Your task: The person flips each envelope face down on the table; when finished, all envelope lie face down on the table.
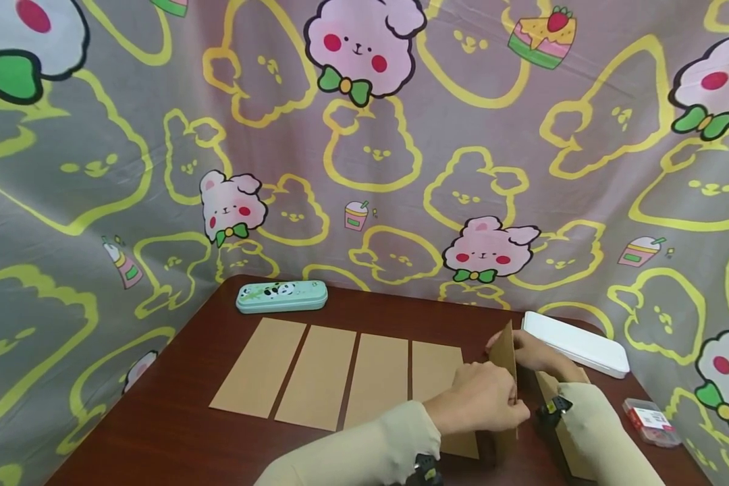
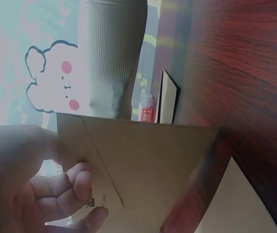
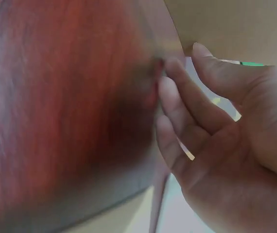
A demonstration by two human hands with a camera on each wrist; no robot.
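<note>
A brown kraft-paper envelope stands on edge between the two hands, its slanted flap line and a small printed mark showing in the left wrist view. My left hand grips its near end, fingers curled against the flap side. At the far end, my right hand pinches the envelope, with the thumb on one face. Several like envelopes lie flat in a row to the left, and the left forearm covers part of them. Another envelope lies beneath the right forearm.
A mint-green panda pencil case sits at the back left of the dark red-brown table. Along the back right lies a white case. A small clear box with a red label stands by the right edge. Patterned curtain surrounds the table.
</note>
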